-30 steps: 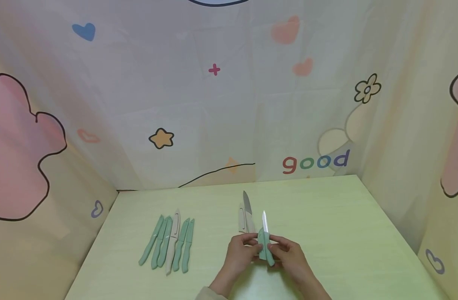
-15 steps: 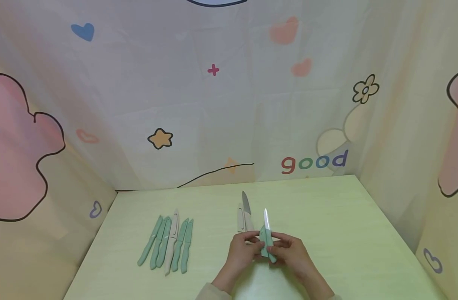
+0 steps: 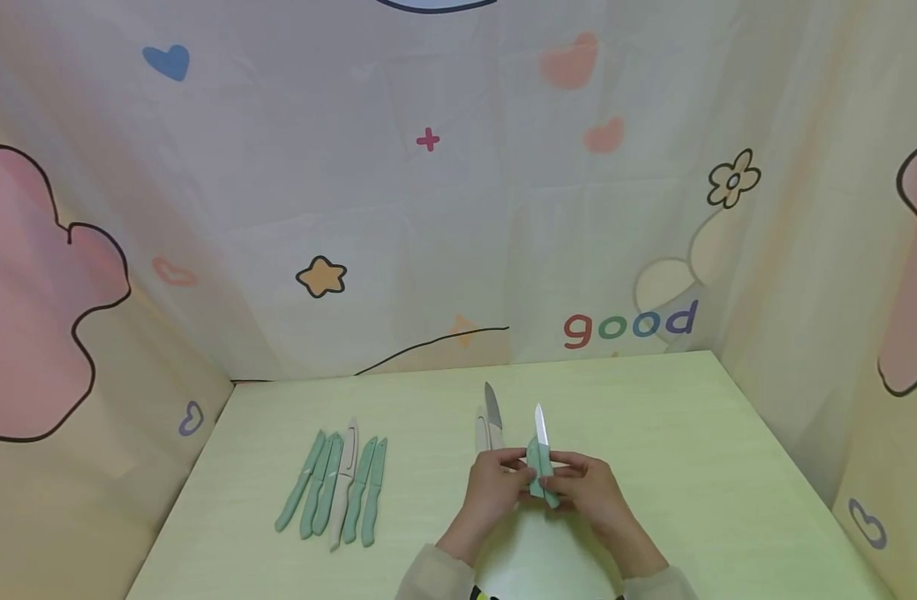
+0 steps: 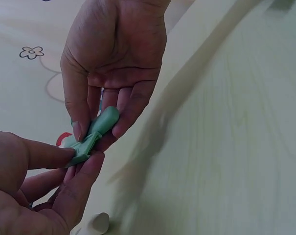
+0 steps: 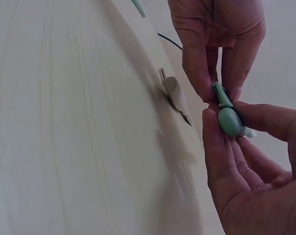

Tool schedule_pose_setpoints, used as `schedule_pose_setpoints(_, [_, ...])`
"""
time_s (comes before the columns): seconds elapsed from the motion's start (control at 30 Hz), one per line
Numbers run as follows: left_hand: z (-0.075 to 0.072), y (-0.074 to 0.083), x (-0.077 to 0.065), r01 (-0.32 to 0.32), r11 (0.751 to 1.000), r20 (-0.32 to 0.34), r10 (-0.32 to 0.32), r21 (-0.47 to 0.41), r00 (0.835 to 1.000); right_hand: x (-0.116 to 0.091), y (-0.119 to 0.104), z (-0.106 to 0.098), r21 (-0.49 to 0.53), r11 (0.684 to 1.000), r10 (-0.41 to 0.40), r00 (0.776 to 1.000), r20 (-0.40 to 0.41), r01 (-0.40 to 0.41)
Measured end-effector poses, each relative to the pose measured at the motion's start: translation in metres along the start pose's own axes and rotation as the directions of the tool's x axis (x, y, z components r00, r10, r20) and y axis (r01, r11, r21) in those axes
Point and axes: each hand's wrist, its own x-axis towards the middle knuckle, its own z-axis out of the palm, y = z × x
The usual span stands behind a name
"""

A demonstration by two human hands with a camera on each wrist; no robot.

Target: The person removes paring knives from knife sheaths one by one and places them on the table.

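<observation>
My left hand (image 3: 494,490) pinches a green knife sheath (image 3: 533,457) between thumb and fingers. Beside it, my right hand (image 3: 589,493) holds a small paring knife (image 3: 545,463) by its green handle, the bare blade pointing up and away. Sheath and knife lie side by side, both raised above the table. In the left wrist view, the rounded handle end (image 4: 106,119) stands out next to the sheath (image 4: 82,152). The right wrist view shows the handle (image 5: 229,122) right against the sheath's edge (image 5: 221,94).
Behind the left hand lie an unsheathed knife (image 3: 493,408) with a pale handle and a pale sheath (image 3: 482,429). On the left, several green knives (image 3: 359,492) and one pale knife (image 3: 343,483) lie in a row. A printed curtain (image 3: 398,208) stands around the table (image 3: 676,467).
Both hands have moved slightly away from the body and to the right, carrying the knife and sheath together. The left hand now covers more of the pale knife's handle.
</observation>
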Motion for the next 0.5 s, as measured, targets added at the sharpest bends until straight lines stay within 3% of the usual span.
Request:
schedule_pose_setpoints(0.17, [-0.001, 0.004, 0.009, -0.042, 0.985, -0.06, 0.053, 0.169, 0.997, 0.007, -0.002, -0.001, -0.024, 1.0, -0.003, 0.999, -0.054, 0.002])
schedule_pose_setpoints(0.33, [-0.001, 0.008, 0.015, -0.076, 0.928, -0.118, 0.127, 0.365, 0.985, 0.014, -0.003, -0.001, -0.084, 0.996, -0.017, 0.995, -0.102, 0.008])
schedule_pose_setpoints(0.5, [0.001, 0.012, 0.021, -0.084, 0.882, -0.138, 0.166, 0.464, 0.977, 0.021, -0.004, 0.001, -0.196, 0.98, -0.053, 0.989, -0.137, 0.025])
